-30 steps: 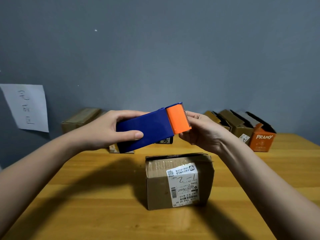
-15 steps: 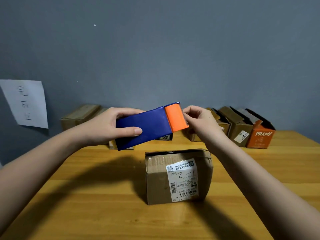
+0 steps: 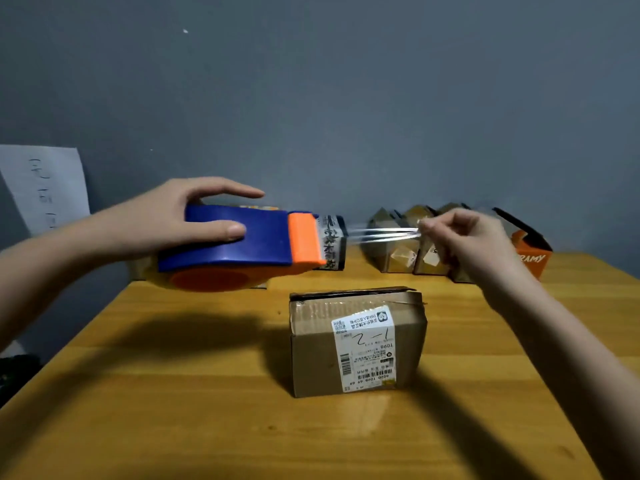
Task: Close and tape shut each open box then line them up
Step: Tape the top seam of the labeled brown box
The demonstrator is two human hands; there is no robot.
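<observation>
Grey wall (image 3: 346, 98) fills the upper half of your head view, plain and matte, with a sheet of paper (image 3: 45, 188) bearing handwriting taped at the far left. Below it runs a wooden table (image 3: 173, 410), honey-coloured with visible plank seams, and your arms throw dark shadows across it.

Near the table's middle stands a closed cardboard box (image 3: 356, 341) with a white shipping label on its front face. Along the back edge to the right, brown boxes (image 3: 405, 244) with raised flaps stand in a row, touching one another, and an orange box (image 3: 530, 258) ends the row at the right.

Your left hand (image 3: 180, 220) grips a blue and orange tape dispenser (image 3: 249, 244), thumb pressed on its blue side and fingers curled over the top; it is held in the air above the table, left of and behind the closed box. Your right hand (image 3: 464, 237) pinches the free end of clear tape (image 3: 384, 233), which stretches taut between the dispenser's mouth and your fingertips, in front of the row of boxes.
</observation>
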